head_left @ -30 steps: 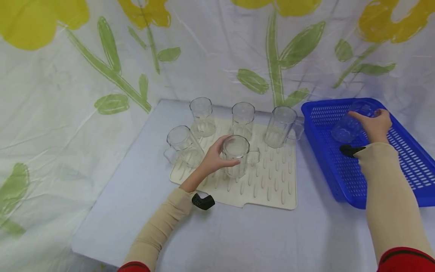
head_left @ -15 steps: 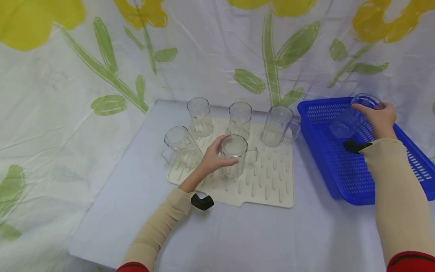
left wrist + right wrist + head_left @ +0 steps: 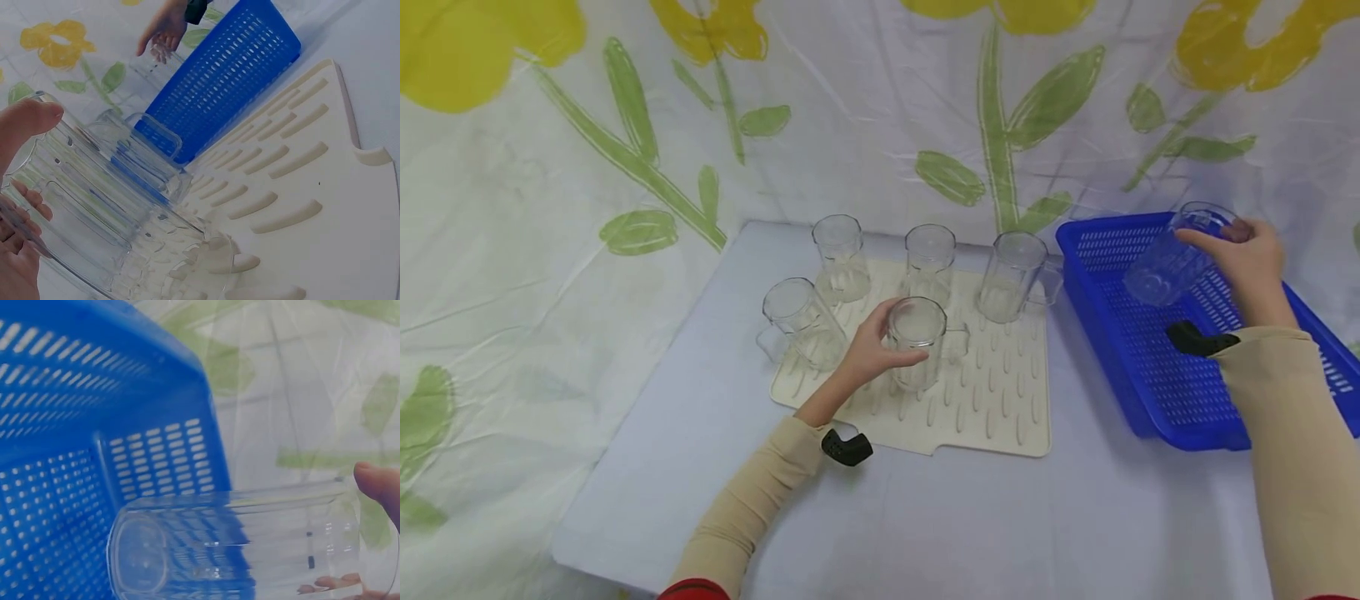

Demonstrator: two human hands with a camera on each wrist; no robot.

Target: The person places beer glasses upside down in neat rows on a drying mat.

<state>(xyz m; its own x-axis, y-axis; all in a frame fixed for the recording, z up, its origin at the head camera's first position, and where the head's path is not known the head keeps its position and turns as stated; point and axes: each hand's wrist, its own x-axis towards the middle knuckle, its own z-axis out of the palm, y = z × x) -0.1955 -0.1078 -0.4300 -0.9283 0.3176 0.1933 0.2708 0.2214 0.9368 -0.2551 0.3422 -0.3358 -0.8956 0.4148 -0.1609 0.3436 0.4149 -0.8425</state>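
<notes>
Near the mat's middle, my left hand (image 3: 883,343) grips a clear glass mug (image 3: 919,354) around its upper part, thumb on the near side. The mug's handle points right, and its base meets the ridged cream drying mat (image 3: 992,408). Over the blue plastic basket (image 3: 1123,358), my right hand (image 3: 1246,262) holds another clear glass mug (image 3: 1172,267) near its rim. That mug is tilted, its base low inside the basket, as the right wrist view also shows with the mug (image 3: 187,550) beside the basket's perforated wall (image 3: 165,462).
Along the mat's back stand three glass mugs: a left one (image 3: 844,267), a middle one (image 3: 931,258) and a right one (image 3: 1011,279). Another mug (image 3: 805,325) leans at the mat's left edge. A flowered sheet (image 3: 850,125) hangs behind the white table (image 3: 925,525).
My right hand has lifted its mug slightly up and to the right in the basket. The left hand keeps its grip on the mug on the mat; the view has shifted slightly.
</notes>
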